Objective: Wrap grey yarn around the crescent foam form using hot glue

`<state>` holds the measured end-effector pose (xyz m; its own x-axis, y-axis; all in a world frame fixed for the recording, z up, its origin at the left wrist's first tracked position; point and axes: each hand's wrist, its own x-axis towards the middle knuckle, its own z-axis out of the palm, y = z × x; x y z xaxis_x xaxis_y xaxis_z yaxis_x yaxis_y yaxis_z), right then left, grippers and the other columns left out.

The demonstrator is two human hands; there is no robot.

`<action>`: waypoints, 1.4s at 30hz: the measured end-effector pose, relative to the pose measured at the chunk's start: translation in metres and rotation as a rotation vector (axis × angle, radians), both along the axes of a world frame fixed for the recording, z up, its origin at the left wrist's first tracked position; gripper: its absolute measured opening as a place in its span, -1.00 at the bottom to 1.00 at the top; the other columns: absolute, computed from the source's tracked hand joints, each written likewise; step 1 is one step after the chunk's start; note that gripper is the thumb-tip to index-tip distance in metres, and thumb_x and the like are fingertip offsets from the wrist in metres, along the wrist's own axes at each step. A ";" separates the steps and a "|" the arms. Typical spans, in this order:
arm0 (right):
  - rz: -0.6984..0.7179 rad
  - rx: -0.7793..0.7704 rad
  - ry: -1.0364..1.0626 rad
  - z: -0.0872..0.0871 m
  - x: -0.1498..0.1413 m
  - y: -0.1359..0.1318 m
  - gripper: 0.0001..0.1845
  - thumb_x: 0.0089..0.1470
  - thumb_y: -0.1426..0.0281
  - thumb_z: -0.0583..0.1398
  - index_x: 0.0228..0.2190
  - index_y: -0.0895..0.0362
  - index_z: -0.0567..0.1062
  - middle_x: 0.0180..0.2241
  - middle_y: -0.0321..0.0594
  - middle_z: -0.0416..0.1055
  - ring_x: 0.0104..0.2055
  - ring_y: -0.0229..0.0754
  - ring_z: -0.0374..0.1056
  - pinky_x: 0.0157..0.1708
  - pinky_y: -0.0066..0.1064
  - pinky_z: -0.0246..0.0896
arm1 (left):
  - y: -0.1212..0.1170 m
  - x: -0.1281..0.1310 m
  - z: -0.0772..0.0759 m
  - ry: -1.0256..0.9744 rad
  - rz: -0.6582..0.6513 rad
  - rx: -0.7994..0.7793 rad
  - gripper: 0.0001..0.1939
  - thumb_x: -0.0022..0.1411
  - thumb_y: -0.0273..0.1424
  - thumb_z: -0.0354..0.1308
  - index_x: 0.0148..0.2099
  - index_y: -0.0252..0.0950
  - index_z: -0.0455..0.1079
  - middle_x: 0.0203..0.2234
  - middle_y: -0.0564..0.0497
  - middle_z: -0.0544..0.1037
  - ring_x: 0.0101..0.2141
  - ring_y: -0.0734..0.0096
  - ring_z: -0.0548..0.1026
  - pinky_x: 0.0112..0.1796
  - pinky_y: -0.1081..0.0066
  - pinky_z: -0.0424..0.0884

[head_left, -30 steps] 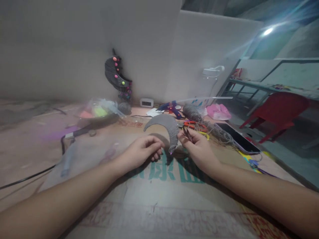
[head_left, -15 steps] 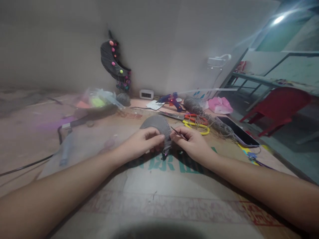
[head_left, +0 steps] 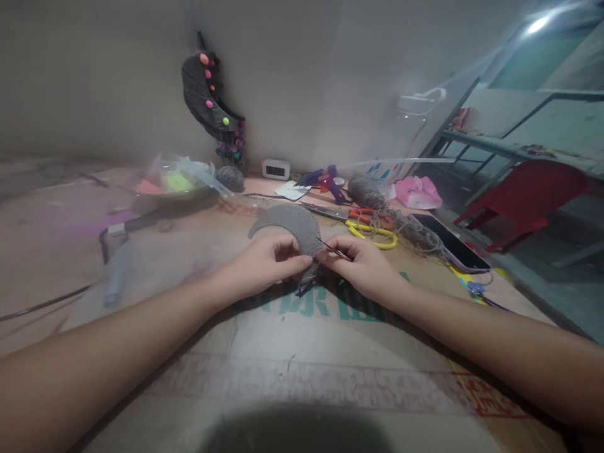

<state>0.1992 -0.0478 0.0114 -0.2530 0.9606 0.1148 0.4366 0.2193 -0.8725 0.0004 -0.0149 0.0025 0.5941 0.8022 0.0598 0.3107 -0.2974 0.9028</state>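
Observation:
A crescent shape (head_left: 289,218) wrapped in grey yarn stands out above the table between my hands. My left hand (head_left: 257,267) is closed on its lower inner edge, with thumb and fingers pinching the wrapped strands. My right hand (head_left: 365,263) is closed on a thin, dark, stick-like tool (head_left: 336,250) whose tip points at the crescent's outer edge. The right fingertips touch or nearly touch the yarn there. Below the fingers, the crescent's lower end has a small dark purple tip (head_left: 303,290).
Beyond the hands lie scissors (head_left: 372,231), a blue glue gun (head_left: 330,182) with a red light, loose grey yarn (head_left: 418,231) and a phone (head_left: 448,242). A bowl (head_left: 177,196) of bright pieces stands at left. A decorated dark crescent (head_left: 195,94) hangs on the wall; a small clock (head_left: 276,168) stands below.
The grey crescent has shifted a little left and shows more of its curve. Both hands keep their grips, and the tool's tip sits closer over the yarn. My view has tilted slightly.

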 end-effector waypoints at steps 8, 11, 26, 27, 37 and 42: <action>0.057 0.005 0.024 0.002 0.000 -0.002 -0.72 0.12 0.22 0.14 -0.51 0.14 0.36 -0.56 -0.38 0.17 -0.51 -0.34 0.07 -0.51 -0.48 -0.01 | 0.001 -0.001 -0.001 0.001 0.015 0.005 -0.63 0.23 -0.14 0.10 -0.49 -0.29 0.28 -0.66 0.08 0.41 -0.65 0.56 0.34 -0.64 0.55 0.20; 0.066 0.013 0.058 0.004 -0.001 -0.003 -0.70 0.12 0.20 0.13 -0.51 0.15 0.36 -0.56 -0.37 0.16 -0.51 -0.33 0.08 -0.50 -0.47 -0.01 | 0.002 -0.001 -0.002 -0.011 0.020 0.015 -0.65 0.23 -0.15 0.11 -0.48 -0.29 0.28 -0.65 0.08 0.43 -0.65 0.56 0.35 -0.62 0.55 0.21; 0.071 0.054 -0.012 0.002 0.004 -0.001 -0.77 0.11 0.23 0.16 -0.40 0.15 0.41 -0.48 -0.32 0.29 -0.45 -0.30 0.20 -0.46 -0.46 0.10 | 0.001 -0.001 -0.001 0.019 0.006 0.036 -0.64 0.21 -0.12 0.13 -0.45 -0.30 0.30 -0.64 0.07 0.42 -0.62 0.54 0.35 -0.61 0.55 0.19; 0.070 0.093 -0.030 0.003 0.007 -0.001 -0.77 0.13 0.23 0.15 -0.33 0.15 0.43 -0.43 -0.29 0.35 -0.40 -0.27 0.25 -0.41 -0.45 0.15 | 0.001 -0.001 0.000 0.012 0.000 0.025 -0.65 0.21 -0.14 0.13 -0.45 -0.30 0.29 -0.64 0.08 0.41 -0.62 0.54 0.35 -0.61 0.55 0.19; 0.092 0.734 -0.513 0.003 0.036 -0.001 -0.70 0.23 0.35 0.08 -0.04 0.12 0.47 -0.25 -0.10 0.45 -0.25 -0.14 0.36 -0.23 -0.31 0.26 | -0.002 -0.001 0.006 -0.007 0.029 -0.067 -0.72 0.22 -0.23 0.13 -0.45 -0.29 0.26 -0.64 0.09 0.41 -0.63 0.56 0.35 -0.61 0.54 0.21; 0.132 0.755 -0.594 0.005 0.033 -0.003 -0.68 0.27 0.36 0.03 -0.08 0.14 0.51 -0.34 -0.11 0.45 -0.32 -0.17 0.35 -0.32 -0.33 0.26 | -0.001 -0.001 0.006 0.030 0.053 -0.064 -0.71 0.21 -0.23 0.12 -0.46 -0.29 0.27 -0.65 0.08 0.41 -0.64 0.53 0.36 -0.64 0.53 0.18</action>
<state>0.2327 -0.0510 0.0168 -0.5697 0.6455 0.5087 0.6920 0.7107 -0.1268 -0.0007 -0.0161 0.0080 0.5517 0.8340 -0.0099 0.3514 -0.2216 0.9096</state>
